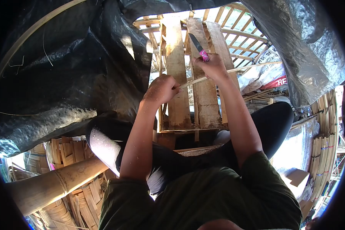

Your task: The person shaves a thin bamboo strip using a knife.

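My left hand (164, 89) is closed round the near end of a long thin bamboo strip (253, 66), above the left side of a slatted wooden bench (209, 107). The strip runs up to the right, passing by my right hand (211, 67) and on past the bench's right side. In my right hand is a knife (196, 43) with a pink and white handle, its dark blade pointing up and left. Whether the fingers of that hand also pinch the strip is hard to tell. Pale specks of dust cover my left hand and forearm.
Dark plastic sheeting (73, 76) hangs at the left, and more sheeting (314, 50) at the upper right. A thick bamboo pole (61, 188) lies at the lower left by woven strips. Behind the bench is a bamboo lattice (243, 36). Bundled strips (322, 157) stand at the right, near a printed sack (262, 76).
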`<state>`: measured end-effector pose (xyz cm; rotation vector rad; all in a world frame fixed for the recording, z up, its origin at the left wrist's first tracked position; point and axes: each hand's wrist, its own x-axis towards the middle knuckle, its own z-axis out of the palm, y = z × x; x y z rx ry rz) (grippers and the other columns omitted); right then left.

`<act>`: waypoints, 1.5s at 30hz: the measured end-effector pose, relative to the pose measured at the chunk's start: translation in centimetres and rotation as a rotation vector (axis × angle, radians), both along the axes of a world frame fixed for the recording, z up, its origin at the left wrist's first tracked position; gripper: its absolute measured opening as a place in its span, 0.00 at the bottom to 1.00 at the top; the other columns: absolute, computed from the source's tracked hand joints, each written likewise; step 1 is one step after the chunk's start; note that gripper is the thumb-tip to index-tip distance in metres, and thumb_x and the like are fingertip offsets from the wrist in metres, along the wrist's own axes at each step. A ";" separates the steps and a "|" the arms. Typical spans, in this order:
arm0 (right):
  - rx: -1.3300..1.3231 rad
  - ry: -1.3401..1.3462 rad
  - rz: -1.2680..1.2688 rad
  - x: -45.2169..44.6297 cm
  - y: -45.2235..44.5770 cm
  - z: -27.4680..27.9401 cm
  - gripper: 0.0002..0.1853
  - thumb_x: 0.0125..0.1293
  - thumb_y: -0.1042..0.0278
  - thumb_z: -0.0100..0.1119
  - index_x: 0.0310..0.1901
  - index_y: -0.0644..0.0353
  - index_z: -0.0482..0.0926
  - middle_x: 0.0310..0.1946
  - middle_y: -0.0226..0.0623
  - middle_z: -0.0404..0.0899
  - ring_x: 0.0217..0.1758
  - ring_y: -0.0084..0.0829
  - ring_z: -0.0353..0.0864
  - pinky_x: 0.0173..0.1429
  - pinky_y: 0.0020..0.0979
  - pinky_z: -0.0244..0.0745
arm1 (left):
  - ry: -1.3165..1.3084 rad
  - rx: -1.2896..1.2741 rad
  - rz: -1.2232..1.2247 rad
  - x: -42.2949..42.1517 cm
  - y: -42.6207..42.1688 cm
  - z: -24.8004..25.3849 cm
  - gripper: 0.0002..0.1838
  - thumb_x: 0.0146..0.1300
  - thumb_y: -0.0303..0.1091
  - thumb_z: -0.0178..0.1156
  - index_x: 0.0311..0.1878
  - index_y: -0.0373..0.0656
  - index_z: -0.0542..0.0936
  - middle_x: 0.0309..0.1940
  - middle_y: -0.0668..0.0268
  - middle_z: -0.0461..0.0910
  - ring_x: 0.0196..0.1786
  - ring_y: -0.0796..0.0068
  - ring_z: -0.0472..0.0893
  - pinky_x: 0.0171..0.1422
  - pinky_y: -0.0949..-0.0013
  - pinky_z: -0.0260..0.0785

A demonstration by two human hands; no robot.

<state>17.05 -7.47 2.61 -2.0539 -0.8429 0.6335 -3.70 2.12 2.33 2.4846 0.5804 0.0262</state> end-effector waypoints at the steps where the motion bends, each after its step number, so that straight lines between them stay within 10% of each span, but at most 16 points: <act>1: 0.000 0.000 0.000 0.0 -0.1 0.1 0.18 0.62 0.53 0.69 0.29 0.64 0.83 0.18 0.36 0.78 0.19 0.28 0.77 0.28 0.36 0.72 | 0.007 0.003 -0.001 0.0 0.0 0.0 0.11 0.59 0.38 0.70 0.37 0.40 0.87 0.30 0.49 0.82 0.37 0.49 0.83 0.45 0.54 0.74; 10: -0.116 0.098 0.046 1.2 -2.1 2.0 0.22 0.79 0.50 0.46 0.40 0.64 0.76 0.14 0.28 0.70 0.15 0.21 0.70 0.21 0.29 0.67 | 0.010 -0.010 0.012 -0.1 -0.1 0.3 0.10 0.60 0.38 0.69 0.34 0.41 0.87 0.27 0.49 0.81 0.34 0.49 0.82 0.43 0.53 0.73; 21: -0.253 -0.188 0.231 10.8 -9.9 2.2 0.21 0.77 0.53 0.48 0.47 0.67 0.77 0.34 0.40 0.82 0.29 0.26 0.84 0.25 0.30 0.78 | -0.066 0.041 0.038 -0.1 -0.6 -0.3 0.08 0.61 0.36 0.68 0.37 0.41 0.86 0.30 0.50 0.82 0.37 0.49 0.82 0.45 0.53 0.73; 26: -0.116 -0.271 0.271 12.9 -11.4 -1.9 0.22 0.76 0.51 0.52 0.48 0.67 0.78 0.38 0.48 0.82 0.45 0.39 0.84 0.50 0.40 0.75 | 0.082 0.081 0.125 0.5 -1.3 1.4 0.11 0.62 0.39 0.67 0.43 0.45 0.87 0.40 0.52 0.83 0.51 0.51 0.82 0.56 0.52 0.73; 38: 0.113 -0.496 0.319 10.0 -9.5 -3.8 0.11 0.74 0.65 0.54 0.43 0.66 0.77 0.37 0.53 0.80 0.41 0.55 0.81 0.46 0.49 0.73 | -0.150 0.272 0.139 2.5 -2.4 1.9 0.12 0.56 0.37 0.71 0.39 0.41 0.85 0.42 0.55 0.83 0.52 0.52 0.80 0.57 0.54 0.71; 45: 0.218 -0.554 0.232 8.3 -9.4 -4.1 0.09 0.73 0.69 0.55 0.40 0.67 0.74 0.33 0.54 0.79 0.37 0.60 0.79 0.40 0.52 0.72 | 0.209 0.449 0.126 5.6 -4.6 4.5 0.17 0.64 0.48 0.65 0.33 0.43 0.84 0.32 0.53 0.84 0.39 0.51 0.85 0.45 0.52 0.76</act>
